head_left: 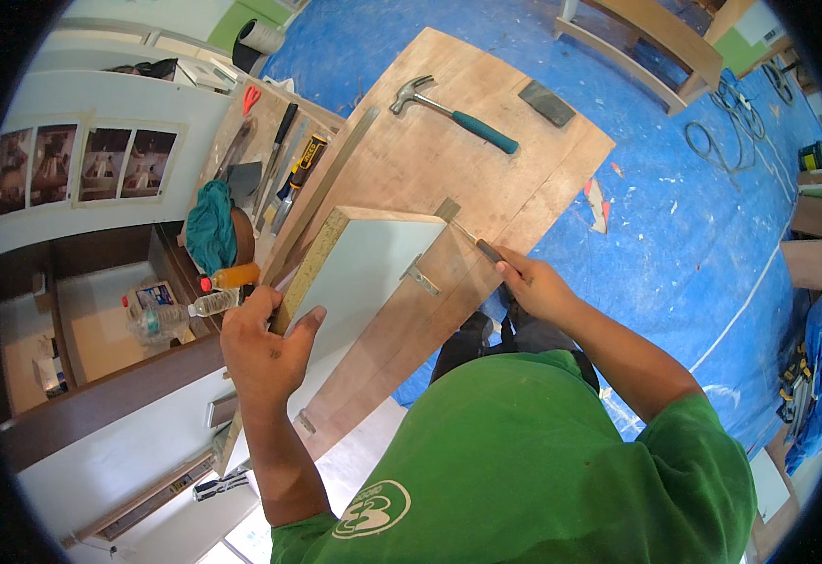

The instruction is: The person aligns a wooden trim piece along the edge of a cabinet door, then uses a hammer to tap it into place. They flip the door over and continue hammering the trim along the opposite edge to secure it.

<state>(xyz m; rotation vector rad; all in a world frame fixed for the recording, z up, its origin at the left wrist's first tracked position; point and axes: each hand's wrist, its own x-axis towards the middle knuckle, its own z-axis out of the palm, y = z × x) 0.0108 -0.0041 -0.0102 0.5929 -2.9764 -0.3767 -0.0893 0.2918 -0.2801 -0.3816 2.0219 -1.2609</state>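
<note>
A pale panel (383, 252) with a raw chipboard edge rests on the plywood worktop (486, 188). My left hand (268, 350) grips its left edge, thumb on the pale face. My right hand (540, 288) holds a screwdriver (489, 250) by its dark and orange handle. Its thin shaft points toward the panel's far right corner, beside a small wooden piece (447, 209). A metal hinge (420, 276) sits on the panel's right edge, and another hinge (306, 421) shows lower down. Farther off lie a claw hammer (472, 126) with a green grip and a dark grey block (546, 103).
To the left, a side bench holds red-handled scissors (251, 99), a yellow-black tool (309, 158), a teal cloth (210, 226) and bottles (236, 276). A wooden strip (321, 193) runs along the worktop. Blue sheeting (674, 244) covers the floor, with cables (735, 117) at far right.
</note>
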